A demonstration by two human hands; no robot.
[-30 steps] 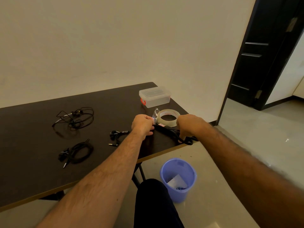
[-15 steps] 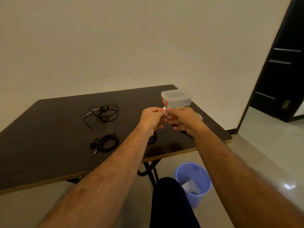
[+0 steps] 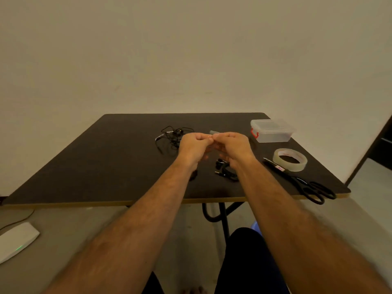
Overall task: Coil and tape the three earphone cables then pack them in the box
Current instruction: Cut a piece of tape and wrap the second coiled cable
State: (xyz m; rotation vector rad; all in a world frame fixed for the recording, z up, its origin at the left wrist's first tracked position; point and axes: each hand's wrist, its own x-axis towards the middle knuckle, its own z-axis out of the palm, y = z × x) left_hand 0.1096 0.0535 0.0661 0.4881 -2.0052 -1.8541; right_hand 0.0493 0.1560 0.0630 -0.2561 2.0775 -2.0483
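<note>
- Both hands meet above the middle of the table (image 3: pixel 106 166), fingertips together; the left hand (image 3: pixel 194 145) and right hand (image 3: pixel 233 146) each have fingers curled in a pinch grip.
- Between the two grips sits a small clear strip of tape (image 3: pixel 213 132), its far end sticking up just past the fingertips; it is blurred, and how each finger lies on it cannot be told.
- A coiled cable (image 3: pixel 226 171) lies on the table directly below the right wrist, apart from the grips and partly hidden by the forearm.
- Another dark bit of cable (image 3: pixel 193 176) peeks out beside the left forearm; most of it is hidden.
- A loose, tangled cable (image 3: pixel 169 137) lies on the table just beyond and left of the left hand, untouched.
- A clear box (image 3: pixel 272 130) with a red latch stands, lid on, at the far right of the table, well apart from the hands.
- A tape roll (image 3: pixel 290 159) lies flat to the right of the right hand, near the box.
- Black scissors (image 3: pixel 307 186) lie along the right edge, their handles over the near rim, just beside the roll.
- On the floor at lower left is a white device (image 3: pixel 17 240) with a green light.
</note>
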